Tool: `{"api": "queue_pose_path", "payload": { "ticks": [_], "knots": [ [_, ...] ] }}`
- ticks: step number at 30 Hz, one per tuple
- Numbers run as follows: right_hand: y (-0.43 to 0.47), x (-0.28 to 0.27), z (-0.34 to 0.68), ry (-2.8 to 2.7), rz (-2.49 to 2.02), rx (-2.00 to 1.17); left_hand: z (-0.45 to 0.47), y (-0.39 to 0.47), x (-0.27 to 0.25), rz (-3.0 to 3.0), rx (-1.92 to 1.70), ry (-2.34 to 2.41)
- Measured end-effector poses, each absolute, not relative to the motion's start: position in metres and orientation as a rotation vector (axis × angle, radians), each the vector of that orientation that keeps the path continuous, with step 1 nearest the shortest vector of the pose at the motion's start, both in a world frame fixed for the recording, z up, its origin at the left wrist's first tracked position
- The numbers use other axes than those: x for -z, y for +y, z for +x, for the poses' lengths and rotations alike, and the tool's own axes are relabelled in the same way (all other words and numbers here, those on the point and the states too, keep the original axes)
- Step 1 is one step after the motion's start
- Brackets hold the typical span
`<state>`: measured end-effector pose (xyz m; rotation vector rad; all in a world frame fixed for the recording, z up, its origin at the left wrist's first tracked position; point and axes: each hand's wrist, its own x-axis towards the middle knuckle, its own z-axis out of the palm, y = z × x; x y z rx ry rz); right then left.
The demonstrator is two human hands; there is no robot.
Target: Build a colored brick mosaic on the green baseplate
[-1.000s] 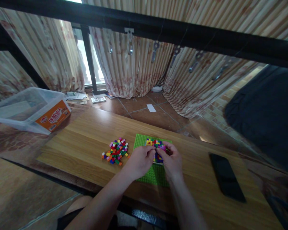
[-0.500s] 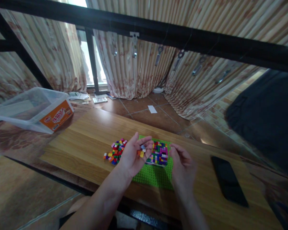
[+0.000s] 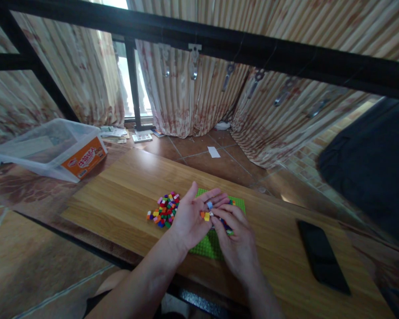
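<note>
My left hand [image 3: 191, 217] is palm up with its fingers stretched out, carrying a few small toy bricks [image 3: 206, 216] in orange, yellow, white and light blue. Over that palm, my right hand [image 3: 236, 232] has its thumb and forefinger pinched together at a white brick [image 3: 212, 214]. Beneath both hands lies a green studded baseplate [image 3: 208, 247], bearing a block of many-coloured bricks that the hands largely cover. A loose heap of coloured bricks [image 3: 166, 209] sits just left of the baseplate, beside my left hand.
All this rests on a wooden board [image 3: 119, 199]. A black phone [image 3: 322, 254] lies to the right. At the far left stands a clear plastic bin [image 3: 49, 150] with an orange label. A dark metal bar [image 3: 219, 48] with hanging hooks crosses above, before curtains [image 3: 186, 97].
My right hand has moved left from the baseplate's right side to the bricks in my left palm. The view has shifted slightly, and the built block is now mostly hidden.
</note>
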<state>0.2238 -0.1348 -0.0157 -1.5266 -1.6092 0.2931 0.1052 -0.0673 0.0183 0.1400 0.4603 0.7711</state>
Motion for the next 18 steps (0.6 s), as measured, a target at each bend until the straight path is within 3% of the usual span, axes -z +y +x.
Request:
{"api": "queue_pose_path", "payload": {
  "ticks": [18],
  "knots": [
    [-0.1336, 0.0094, 0.2223, -1.476, -1.549, -0.37, 0.1067, -0.0685, -0.0197, 0.145, -0.781, 0.505]
  ]
}}
